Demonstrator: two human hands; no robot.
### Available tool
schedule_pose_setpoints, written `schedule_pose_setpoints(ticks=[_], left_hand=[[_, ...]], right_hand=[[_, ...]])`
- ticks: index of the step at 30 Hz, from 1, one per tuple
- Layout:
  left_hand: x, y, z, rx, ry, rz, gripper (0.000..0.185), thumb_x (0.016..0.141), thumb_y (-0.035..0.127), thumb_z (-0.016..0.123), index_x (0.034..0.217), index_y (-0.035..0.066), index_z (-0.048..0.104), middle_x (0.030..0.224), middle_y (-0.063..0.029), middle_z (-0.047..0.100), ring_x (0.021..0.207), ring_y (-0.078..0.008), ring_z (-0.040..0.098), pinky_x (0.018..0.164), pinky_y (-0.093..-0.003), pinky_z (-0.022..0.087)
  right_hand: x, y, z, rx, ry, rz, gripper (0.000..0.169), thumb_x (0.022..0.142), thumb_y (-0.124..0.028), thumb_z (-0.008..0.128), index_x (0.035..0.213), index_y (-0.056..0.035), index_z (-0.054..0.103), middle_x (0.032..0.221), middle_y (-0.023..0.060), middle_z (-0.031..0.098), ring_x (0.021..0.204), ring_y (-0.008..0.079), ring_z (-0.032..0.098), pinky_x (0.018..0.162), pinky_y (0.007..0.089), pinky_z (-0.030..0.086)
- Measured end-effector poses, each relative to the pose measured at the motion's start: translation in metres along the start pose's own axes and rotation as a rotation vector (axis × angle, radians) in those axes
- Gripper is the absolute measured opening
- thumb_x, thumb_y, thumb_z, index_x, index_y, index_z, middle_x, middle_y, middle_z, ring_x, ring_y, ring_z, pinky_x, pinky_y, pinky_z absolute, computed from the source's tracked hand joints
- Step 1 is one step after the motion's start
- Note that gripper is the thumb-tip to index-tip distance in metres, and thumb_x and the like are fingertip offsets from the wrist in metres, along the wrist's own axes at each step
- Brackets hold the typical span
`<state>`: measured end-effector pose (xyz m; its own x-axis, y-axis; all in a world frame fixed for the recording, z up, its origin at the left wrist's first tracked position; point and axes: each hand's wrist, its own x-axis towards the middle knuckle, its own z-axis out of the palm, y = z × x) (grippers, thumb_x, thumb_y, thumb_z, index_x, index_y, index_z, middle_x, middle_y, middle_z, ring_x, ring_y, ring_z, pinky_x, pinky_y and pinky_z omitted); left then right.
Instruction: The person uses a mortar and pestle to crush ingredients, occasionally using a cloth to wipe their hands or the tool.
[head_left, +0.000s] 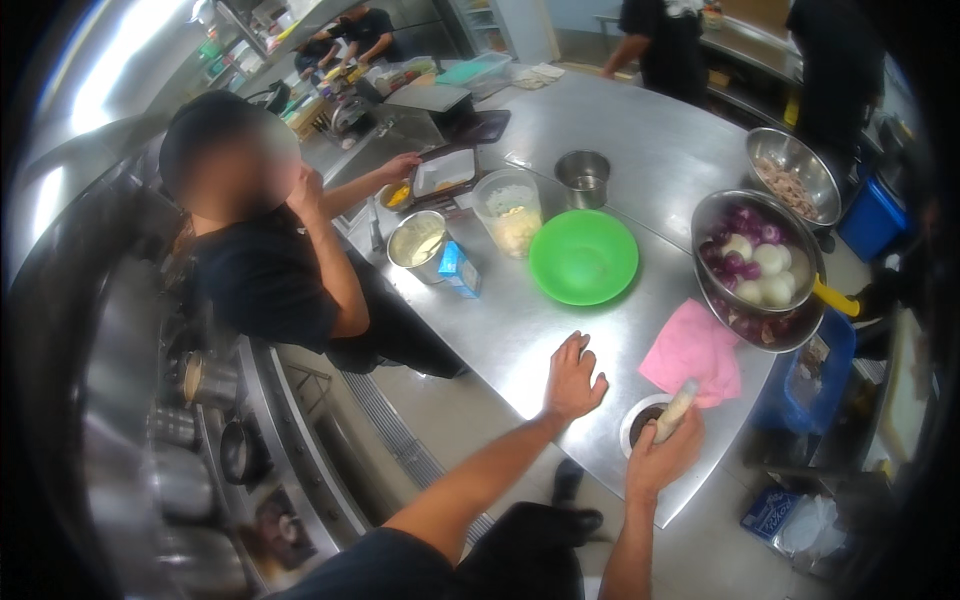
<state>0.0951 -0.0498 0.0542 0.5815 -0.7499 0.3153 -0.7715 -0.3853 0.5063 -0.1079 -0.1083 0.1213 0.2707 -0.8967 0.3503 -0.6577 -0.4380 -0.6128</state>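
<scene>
My right hand is closed around a pale, roughly cylindrical object, tilted over a white bowl that has dark contents. What the object is, I cannot tell. On the steel table rests my left hand, fingers spread and holding nothing. A pink cloth lies just beyond the bowl. Farther off stand a green plastic bowl, a clear plastic container with pale food, and a steel pot. A blue-and-white carton touches or nearly touches a metal container with creamy contents.
At the right edge, a steel bowl of red and white onions overlaps another bowl; a bowl of meat-like pieces stands behind. A co-worker stands at the left, one hand at a tray. Other people are across the kitchen. Pots line the lower left.
</scene>
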Motion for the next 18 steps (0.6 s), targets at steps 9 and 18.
schedule_pose_setpoints(ticks=[9, 18], left_hand=[[0.001, 0.0, -0.004, 0.021, -0.074, -0.041, 0.042, 0.092, 0.025, 0.068, 0.118, -0.008, 0.066, 0.155, -0.0299, 0.053, 0.156, -0.046, 0.042, 0.126, -0.0584, 0.038], [0.002, 0.001, -0.004, 0.013, -0.059, -0.041, 0.032, 0.091, 0.021, 0.069, 0.105, -0.006, 0.063, 0.155, -0.0324, 0.051, 0.155, -0.0492, 0.042, 0.125, -0.0601, 0.038]], right_hand=[[-0.014, -0.013, -0.015, 0.642, 0.021, 0.074, 0.022, 0.094, 0.002, 0.062, 0.107, -0.0069, 0.047, 0.116, 0.0141, 0.066, 0.119, 0.031, 0.064, 0.114, 0.0499, 0.043], [0.031, 0.002, -0.002, 0.92, -0.04, 0.289, 0.025, 0.107, -0.008, 0.06, 0.085, -0.0045, 0.049, 0.08, 0.004, 0.052, 0.074, 0.0135, 0.053, 0.068, 0.0315, 0.046]])
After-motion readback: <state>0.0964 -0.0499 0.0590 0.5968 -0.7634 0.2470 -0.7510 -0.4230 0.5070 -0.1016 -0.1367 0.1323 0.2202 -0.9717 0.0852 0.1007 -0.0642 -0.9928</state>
